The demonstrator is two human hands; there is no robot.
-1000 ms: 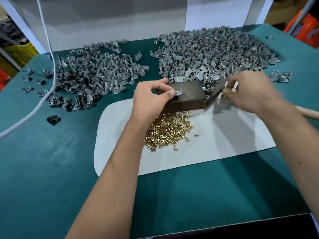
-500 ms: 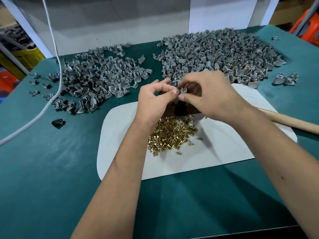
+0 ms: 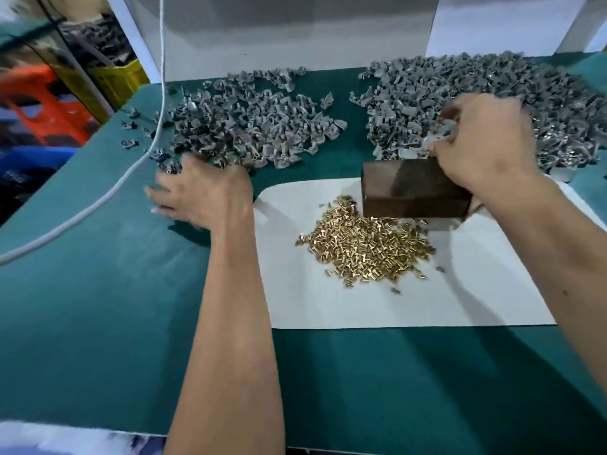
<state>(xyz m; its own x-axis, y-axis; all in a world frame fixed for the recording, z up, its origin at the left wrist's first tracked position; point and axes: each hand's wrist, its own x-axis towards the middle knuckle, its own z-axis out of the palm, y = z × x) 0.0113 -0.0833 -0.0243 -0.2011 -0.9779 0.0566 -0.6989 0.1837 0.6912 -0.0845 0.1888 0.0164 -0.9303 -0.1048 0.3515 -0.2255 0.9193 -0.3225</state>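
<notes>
Left hand (image 3: 200,195): fingers spread flat, palm down, at the near edge of the left grey-part pile (image 3: 256,126), far-left area of the desk (image 3: 98,307). Fingertips blurred.

Right hand (image 3: 483,139): fingers curled down into the near edge of the right grey-part pile (image 3: 492,80), toward the far-right corner. Too blurred to tell if it's pinching a part.

Dark block (image 3: 410,188) sits just under the right wrist, on the far edge of the white mat (image 3: 361,307). Brass pins (image 3: 368,251) are heaped on the mat, touching the block's near side. White cable (image 3: 161,93) hangs at the far left.
</notes>
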